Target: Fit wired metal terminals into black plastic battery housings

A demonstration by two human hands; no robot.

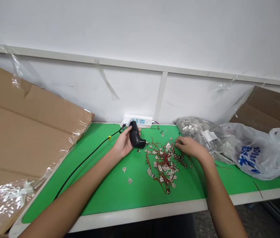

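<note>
My left hand (124, 142) is wrapped round a black corded hand tool (135, 135), whose tip points right toward a pile of small metal parts with red wires (164, 162) on the green mat (120, 188). Fingers curled, my right hand (189, 146) rests palm down on the right edge of that pile; whether it holds a part is hidden. The tool's black cable (85, 161) trails off to the lower left.
A white power strip (138, 120) lies against the wall behind the tool. Clear bags of parts (202, 132) and a white printed plastic bag (256, 153) lie at the right. Cardboard sheets (18, 132) lean at both sides. Two loose parts (127, 174) lie left of the pile.
</note>
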